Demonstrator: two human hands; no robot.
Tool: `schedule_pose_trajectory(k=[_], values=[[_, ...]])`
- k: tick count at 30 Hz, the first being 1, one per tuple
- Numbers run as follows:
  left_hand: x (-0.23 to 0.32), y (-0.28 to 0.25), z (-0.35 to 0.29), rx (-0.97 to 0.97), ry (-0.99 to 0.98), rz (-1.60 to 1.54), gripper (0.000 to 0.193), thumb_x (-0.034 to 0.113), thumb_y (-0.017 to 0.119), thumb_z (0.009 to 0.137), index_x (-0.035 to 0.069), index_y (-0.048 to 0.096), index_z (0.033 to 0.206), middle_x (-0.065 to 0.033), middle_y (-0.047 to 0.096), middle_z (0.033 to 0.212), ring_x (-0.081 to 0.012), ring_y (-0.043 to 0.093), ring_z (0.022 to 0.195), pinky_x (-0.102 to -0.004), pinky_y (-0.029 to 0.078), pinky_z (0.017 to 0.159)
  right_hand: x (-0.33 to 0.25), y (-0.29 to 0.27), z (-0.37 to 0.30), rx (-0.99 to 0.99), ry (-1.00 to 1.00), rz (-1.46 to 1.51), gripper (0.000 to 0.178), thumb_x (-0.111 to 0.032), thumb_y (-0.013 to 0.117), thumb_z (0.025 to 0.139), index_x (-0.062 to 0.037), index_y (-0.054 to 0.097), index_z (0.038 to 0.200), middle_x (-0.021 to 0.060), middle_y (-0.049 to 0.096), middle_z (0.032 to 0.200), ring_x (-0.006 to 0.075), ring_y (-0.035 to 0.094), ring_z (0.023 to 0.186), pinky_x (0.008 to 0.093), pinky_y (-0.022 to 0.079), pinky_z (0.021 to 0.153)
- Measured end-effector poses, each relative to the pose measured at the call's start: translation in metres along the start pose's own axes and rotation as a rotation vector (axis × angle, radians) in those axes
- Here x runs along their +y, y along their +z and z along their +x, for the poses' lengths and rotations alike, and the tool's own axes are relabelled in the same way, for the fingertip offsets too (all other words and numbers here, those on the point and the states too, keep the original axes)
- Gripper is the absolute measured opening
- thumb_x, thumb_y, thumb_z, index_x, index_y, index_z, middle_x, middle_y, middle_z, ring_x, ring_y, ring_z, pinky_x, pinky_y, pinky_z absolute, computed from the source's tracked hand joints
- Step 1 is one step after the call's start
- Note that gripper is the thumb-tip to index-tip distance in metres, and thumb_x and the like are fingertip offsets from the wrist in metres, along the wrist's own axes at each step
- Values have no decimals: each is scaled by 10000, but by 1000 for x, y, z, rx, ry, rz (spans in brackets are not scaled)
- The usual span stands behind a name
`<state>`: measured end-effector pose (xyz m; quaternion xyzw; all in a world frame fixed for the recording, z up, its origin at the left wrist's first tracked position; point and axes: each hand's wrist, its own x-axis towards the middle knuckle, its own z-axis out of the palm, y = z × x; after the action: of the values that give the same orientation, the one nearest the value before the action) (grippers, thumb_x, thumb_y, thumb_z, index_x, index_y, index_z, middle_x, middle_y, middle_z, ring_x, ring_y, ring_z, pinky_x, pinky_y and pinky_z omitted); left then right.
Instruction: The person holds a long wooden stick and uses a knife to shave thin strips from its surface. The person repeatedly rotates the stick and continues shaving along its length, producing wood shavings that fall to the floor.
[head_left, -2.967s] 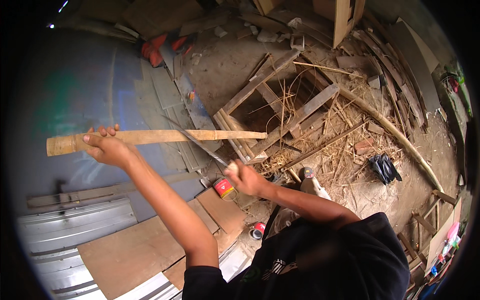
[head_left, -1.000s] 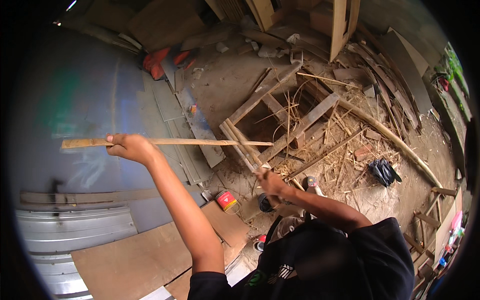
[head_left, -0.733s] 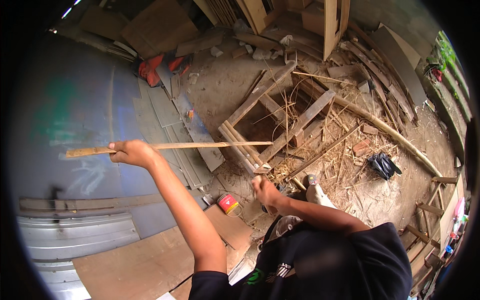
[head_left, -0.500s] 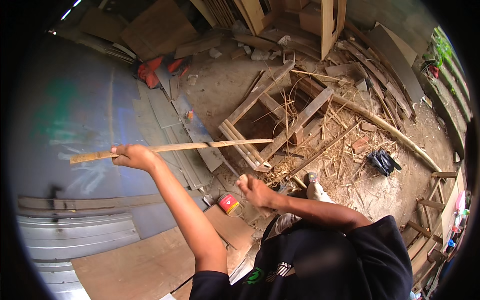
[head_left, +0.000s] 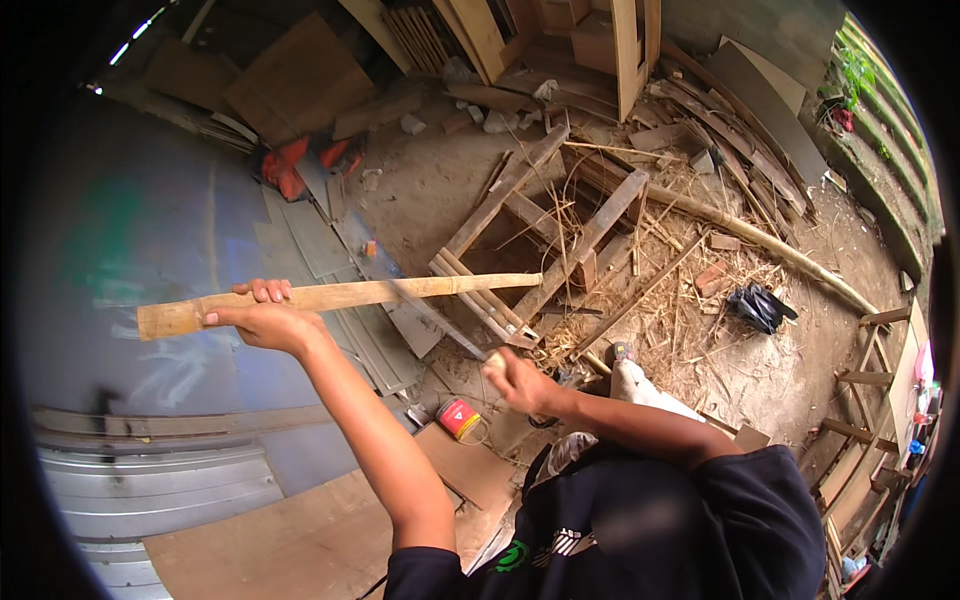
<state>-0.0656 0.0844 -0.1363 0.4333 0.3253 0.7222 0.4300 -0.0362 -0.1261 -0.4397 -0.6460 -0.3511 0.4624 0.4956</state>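
Note:
My left hand (head_left: 268,322) is closed around a long bamboo strip (head_left: 350,294) near its wide end, fingers over the top and thumb along the near side. The strip points to the right, its broad pale face showing. Its narrow tip overlaps a beam of a low wooden frame (head_left: 607,222); I cannot tell whether they touch. My right hand (head_left: 524,386) grips the pale handle of a long knife (head_left: 445,324). The blade slants up and left, and its far part is at the strip's middle, slightly blurred.
Bamboo shavings (head_left: 665,320) litter the ground right of the frame, near a black plastic bag (head_left: 760,307). A long pole (head_left: 760,235) lies beyond. A red and yellow can (head_left: 458,418) stands below the knife. Wooden boards (head_left: 300,535) lie at the lower left.
The strip has turned from its thin edge to its broad face, and my left fingers now show over its top. The knife hand has shifted slightly right.

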Motion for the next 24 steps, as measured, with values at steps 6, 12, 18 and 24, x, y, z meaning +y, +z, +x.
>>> schedule_pose_trajectory(k=[6,12,18,24], values=[[7,-4,-12,11,-6,-52,684,709,262,934,48,415,846,-7,325,594,-113,281,494,-249,273,475,25,-17,23,123,273,166,385,-369,442,1005,0,531,1070,107,590,851,198,558,710,335,466,630],[-4,-16,4,-181,-30,-66,702,788,258,874,113,383,729,14,281,522,-106,274,455,-252,273,471,-5,2,-10,99,-38,-44,475,-451,462,982,16,525,1035,187,636,794,300,624,744,431,487,664],[-13,-31,28,-266,-59,-92,705,818,266,841,138,366,684,31,288,485,-102,292,411,-253,293,448,38,-63,33,122,404,-131,527,-490,416,990,11,576,1026,126,616,731,256,586,578,414,509,576],[-41,-12,-7,-278,40,-3,694,779,260,874,126,371,664,4,352,461,-115,369,388,-264,359,418,-26,-38,13,73,104,60,527,-516,419,988,-14,539,1093,83,587,723,190,593,704,372,496,629]])
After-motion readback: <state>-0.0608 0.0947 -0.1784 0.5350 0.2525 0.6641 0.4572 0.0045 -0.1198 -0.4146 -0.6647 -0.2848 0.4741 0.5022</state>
